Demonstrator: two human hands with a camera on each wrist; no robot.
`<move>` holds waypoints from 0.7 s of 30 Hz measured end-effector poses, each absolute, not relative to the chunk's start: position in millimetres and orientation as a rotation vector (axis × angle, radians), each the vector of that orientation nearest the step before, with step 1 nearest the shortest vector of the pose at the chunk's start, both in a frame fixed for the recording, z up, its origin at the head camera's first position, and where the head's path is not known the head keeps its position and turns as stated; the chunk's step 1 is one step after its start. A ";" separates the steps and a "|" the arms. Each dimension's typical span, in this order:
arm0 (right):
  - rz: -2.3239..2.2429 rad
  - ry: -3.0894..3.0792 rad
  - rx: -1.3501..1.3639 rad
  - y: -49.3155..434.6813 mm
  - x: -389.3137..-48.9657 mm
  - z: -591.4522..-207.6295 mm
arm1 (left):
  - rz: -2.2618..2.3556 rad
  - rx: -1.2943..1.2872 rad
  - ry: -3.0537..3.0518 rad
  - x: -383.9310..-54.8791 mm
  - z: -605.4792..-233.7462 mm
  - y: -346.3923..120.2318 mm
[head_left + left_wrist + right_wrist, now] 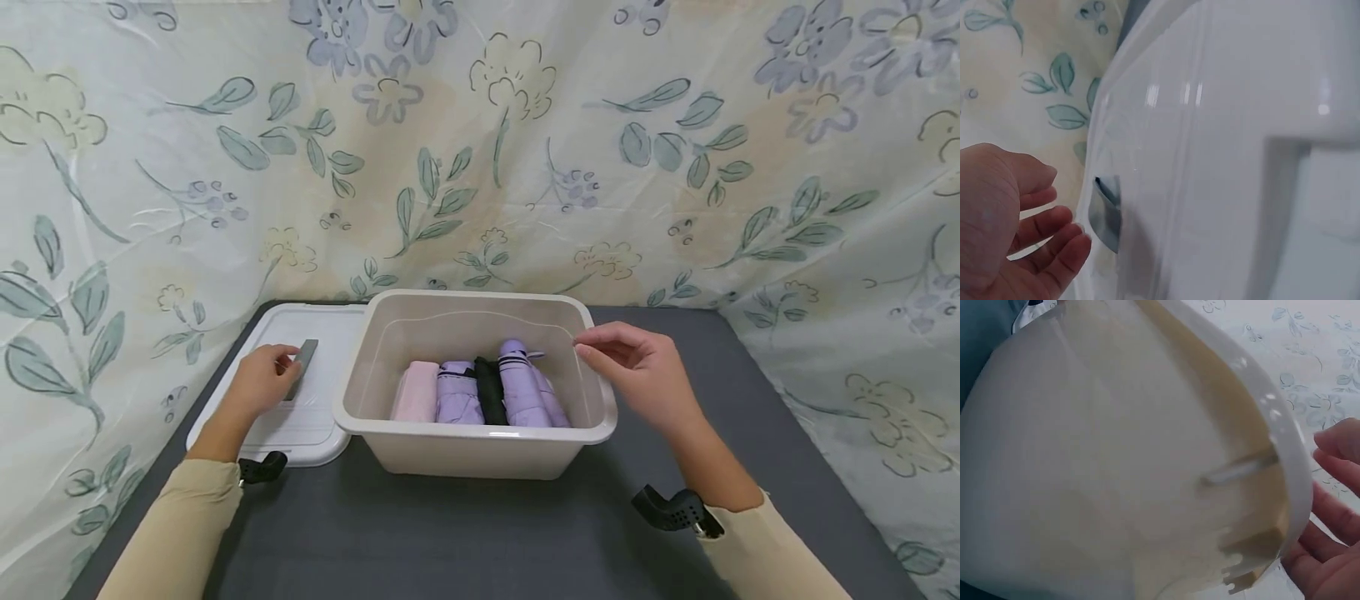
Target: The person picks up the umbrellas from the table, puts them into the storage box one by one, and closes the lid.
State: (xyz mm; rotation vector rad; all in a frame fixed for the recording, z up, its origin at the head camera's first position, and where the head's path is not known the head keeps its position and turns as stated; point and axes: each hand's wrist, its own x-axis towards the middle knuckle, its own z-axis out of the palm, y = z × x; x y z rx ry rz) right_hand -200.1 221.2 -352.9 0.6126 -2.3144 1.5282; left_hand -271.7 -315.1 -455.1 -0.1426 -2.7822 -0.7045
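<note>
A beige plastic storage bin [480, 452] stands in the middle of the head view. Inside it, side by side, are a pink folded bundle [417, 392], lavender bundles like folded umbrellas [522, 387] and a black one [491, 390]. To its left lies a white lid [318, 446]. My left hand [264, 377] is at the lid's grey latch [303, 367], fingers loosely bent; the left wrist view shows the fingertips close beside the latch [1105, 219]. My right hand [637, 367] is at the bin's right rim, its fingers [1329, 509] beside the rim without gripping it.
A dark grey table top [450, 542] lies under the bin and lid. Floral sheeting [480, 167] rises behind the table and along both sides. Black straps [675, 508] circle both wrists over beige sleeves. The lid's right edge lies close against the bin.
</note>
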 end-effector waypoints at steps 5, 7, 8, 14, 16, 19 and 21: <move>1.494 -2.126 0.737 222.5 -182.4 -373.0 | -0.645 -0.112 -2.812 -277.2 -460.8 -315.8; 1.458 -2.044 0.805 222.3 -175.9 -381.0 | -0.628 -0.089 -2.822 -279.1 -462.9 -315.2; 1.426 -2.006 0.834 222.2 -173.0 -384.8 | -0.622 -0.081 -2.825 -279.9 -463.7 -314.8; 1.190 -1.843 0.964 221.8 -162.2 -401.2 | -0.619 -0.053 -2.821 -285.2 -467.0 -313.7; 1.157 -1.793 1.014 221.4 -160.3 -404.7 | -0.610 -0.054 -2.824 -286.5 -466.8 -312.9; 1.110 -1.736 1.063 220.3 -157.6 -408.1 | -0.592 -0.055 -2.841 -287.9 -467.0 -311.5; 1.083 -1.698 1.079 219.2 -155.6 -408.5 | -0.583 -0.055 -2.858 -288.8 -467.2 -310.4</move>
